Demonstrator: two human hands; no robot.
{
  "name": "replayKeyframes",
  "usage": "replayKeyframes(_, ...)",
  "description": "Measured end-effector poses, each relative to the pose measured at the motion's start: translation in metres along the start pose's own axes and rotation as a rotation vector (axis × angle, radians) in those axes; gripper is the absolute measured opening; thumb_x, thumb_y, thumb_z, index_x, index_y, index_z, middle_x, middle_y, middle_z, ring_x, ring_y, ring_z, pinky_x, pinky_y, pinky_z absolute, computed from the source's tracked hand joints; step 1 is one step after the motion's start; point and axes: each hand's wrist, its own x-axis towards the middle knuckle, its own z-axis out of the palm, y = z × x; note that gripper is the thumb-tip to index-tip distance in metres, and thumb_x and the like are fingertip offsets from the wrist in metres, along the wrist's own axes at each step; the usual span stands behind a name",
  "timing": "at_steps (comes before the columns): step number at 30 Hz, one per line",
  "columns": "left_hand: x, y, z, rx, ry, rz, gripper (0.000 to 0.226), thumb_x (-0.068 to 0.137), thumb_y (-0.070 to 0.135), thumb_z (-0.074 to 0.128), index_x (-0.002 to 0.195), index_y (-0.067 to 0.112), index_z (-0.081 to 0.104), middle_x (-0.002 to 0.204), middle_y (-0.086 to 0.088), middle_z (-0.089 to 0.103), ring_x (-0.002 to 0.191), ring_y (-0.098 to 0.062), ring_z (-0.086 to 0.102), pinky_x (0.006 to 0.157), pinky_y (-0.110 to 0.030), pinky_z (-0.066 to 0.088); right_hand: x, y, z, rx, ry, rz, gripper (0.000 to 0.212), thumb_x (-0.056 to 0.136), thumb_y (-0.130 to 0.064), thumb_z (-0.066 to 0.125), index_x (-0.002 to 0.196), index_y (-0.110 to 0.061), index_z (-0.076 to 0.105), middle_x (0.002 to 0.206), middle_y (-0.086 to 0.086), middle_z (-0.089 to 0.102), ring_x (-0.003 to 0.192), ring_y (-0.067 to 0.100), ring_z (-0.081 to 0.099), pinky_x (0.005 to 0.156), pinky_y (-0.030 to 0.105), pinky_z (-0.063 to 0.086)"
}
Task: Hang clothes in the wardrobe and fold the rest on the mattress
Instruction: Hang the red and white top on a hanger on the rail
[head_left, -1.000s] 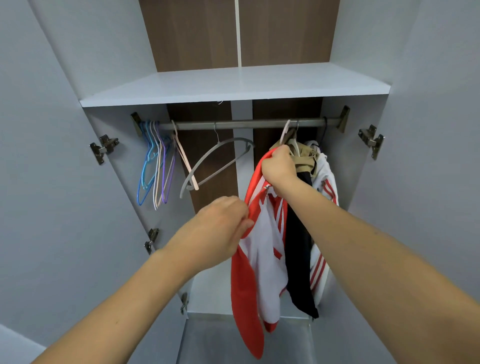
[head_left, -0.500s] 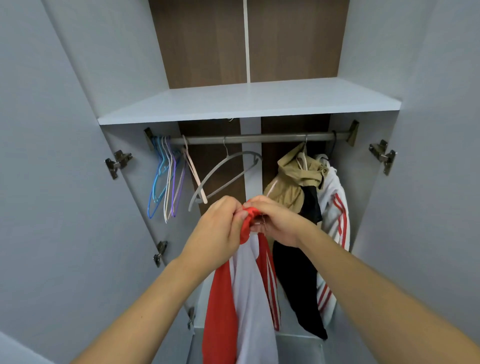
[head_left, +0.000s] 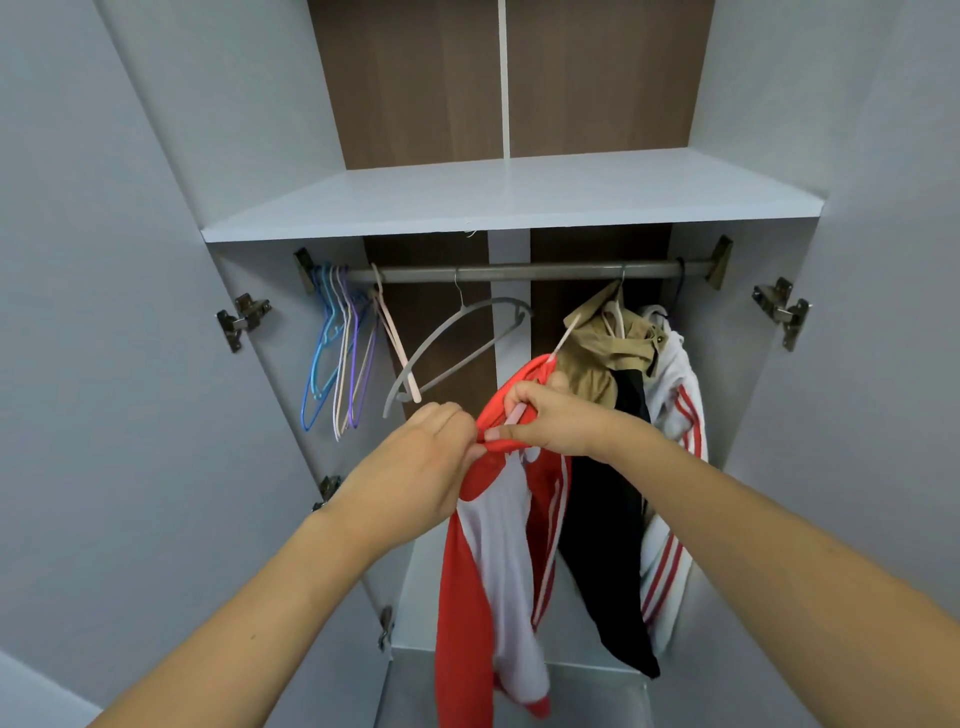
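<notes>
A red and white jacket hangs down in front of the open wardrobe, below the metal rail. My right hand grips its red collar together with a pale pink hanger that pokes up out of the collar. My left hand pinches the collar's left side, touching the right hand. Behind, on the rail's right part, hang a beige garment, a black garment and a white one with red stripes.
An empty grey hanger hangs mid-rail, a pink one beside it, and several blue, purple and white hangers at the left end. A white shelf lies above the rail. Both doors stand open, hinges at each side.
The jacket came down off the rail area to chest height. Both hands met at its collar, and the pink hanger now sticks up out of the collar in my right hand.
</notes>
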Motion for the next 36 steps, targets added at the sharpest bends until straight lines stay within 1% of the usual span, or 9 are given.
replayKeyframes(5, 0.024, 0.004, 0.005, -0.04, 0.046, -0.05, 0.019, 0.102, 0.023, 0.045, 0.086, 0.014, 0.049, 0.083, 0.001, 0.043, 0.076, -0.015, 0.039, 0.073, -0.029, 0.037, -0.001, -0.018, 0.003, -0.377, 0.018, -0.028, 0.018, 0.092, -0.024, 0.053, 0.078, -0.031, 0.045, 0.126, 0.012, 0.033, 0.113, 0.03, 0.042, 0.094, 0.036, 0.046)
replayKeyframes(9, 0.034, 0.003, 0.019, -0.143, 0.134, -0.214, 0.018, 0.103, 0.021, 0.045, 0.086, 0.014, 0.049, 0.083, 0.002, 0.046, 0.076, -0.014, 0.042, 0.07, -0.024, 0.034, 0.0, -0.026, 0.003, -0.453, 0.123, 0.007, 0.022, 0.1, -0.017, 0.041, 0.096, -0.009, 0.062, 0.083, 0.007, 0.048, 0.117, 0.033, 0.04, 0.105, 0.044, 0.032)
replayKeyframes(12, 0.032, 0.001, 0.028, -0.366, 0.345, -0.431, 0.022, 0.103, 0.019, 0.045, 0.081, 0.017, 0.046, 0.075, 0.006, 0.048, 0.073, -0.005, 0.047, 0.064, -0.015, 0.035, 0.006, -0.02, -0.006, 0.03, 0.156, 0.157, 0.014, 0.095, -0.011, 0.052, 0.099, -0.007, 0.065, 0.085, 0.011, 0.061, 0.078, 0.021, 0.058, 0.078, 0.032, 0.051)
replayKeyframes(15, 0.031, 0.003, 0.038, -0.427, 0.366, -0.547, 0.026, 0.105, 0.026, 0.042, 0.079, 0.022, 0.042, 0.075, 0.006, 0.049, 0.071, -0.001, 0.047, 0.061, -0.013, 0.037, 0.003, -0.01, -0.016, 0.686, 0.42, 0.273, 0.02, 0.094, 0.004, 0.048, 0.109, -0.008, 0.054, 0.067, 0.012, 0.052, 0.047, 0.016, 0.049, 0.045, 0.026, 0.043)
replayKeyframes(21, 0.027, 0.005, 0.059, -0.436, 0.079, -0.761, 0.027, 0.104, 0.034, 0.04, 0.079, 0.022, 0.04, 0.086, 0.0, 0.049, 0.069, -0.009, 0.047, 0.057, -0.023, 0.031, -0.015, -0.015, -0.006, 1.067, 0.615, 0.153, 0.014, 0.096, 0.0, 0.046, 0.099, -0.012, 0.053, 0.065, 0.011, 0.051, 0.038, 0.013, 0.045, 0.037, 0.022, 0.038)
replayKeyframes(24, 0.022, 0.015, 0.063, -0.976, -0.073, -0.964, 0.031, 0.085, 0.05, 0.054, 0.094, 0.02, 0.049, 0.087, 0.0, 0.061, 0.068, -0.004, 0.06, 0.059, -0.021, 0.049, -0.021, -0.024, 0.008, 1.045, 0.617, 0.003, 0.032, 0.092, 0.007, 0.048, 0.11, -0.019, 0.046, 0.056, 0.006, 0.054, 0.04, 0.012, 0.05, 0.041, 0.022, 0.042)
replayKeyframes(28, 0.029, 0.006, 0.066, -1.71, -0.196, -0.97, 0.054, 0.084, 0.049, 0.07, 0.114, 0.004, 0.066, 0.113, -0.018, 0.067, 0.106, -0.033, 0.062, 0.104, -0.046, 0.049, -0.026, -0.033, 0.016, 0.918, 0.565, -0.059, 0.038, 0.092, 0.007, 0.049, 0.102, -0.029, 0.043, 0.049, 0.001, 0.056, 0.042, 0.012, 0.054, 0.042, 0.024, 0.047)
replayKeyframes(32, 0.042, 0.004, 0.068, -1.522, -0.239, -0.929, 0.026, 0.074, 0.042, 0.078, 0.076, 0.018, 0.068, 0.088, -0.007, 0.059, 0.09, -0.024, 0.049, 0.085, -0.039, 0.041, -0.03, -0.031, 0.015, 0.78, 0.532, -0.028, 0.032, 0.092, 0.002, 0.053, 0.109, -0.023, 0.041, 0.052, 0.005, 0.055, 0.043, 0.017, 0.053, 0.044, 0.028, 0.048)
replayKeyframes(36, 0.047, -0.005, 0.061, -0.881, -0.169, -0.927, 0.022, 0.085, 0.022, 0.071, 0.068, 0.009, 0.066, 0.056, 0.002, 0.06, 0.046, -0.003, 0.053, 0.051, -0.018, 0.043, -0.04, -0.015, 0.005, 0.815, 0.53, -0.072, 0.041, 0.09, 0.006, 0.054, 0.111, -0.025, 0.038, 0.074, 0.012, 0.063, 0.044, 0.019, 0.054, 0.043, 0.029, 0.045)
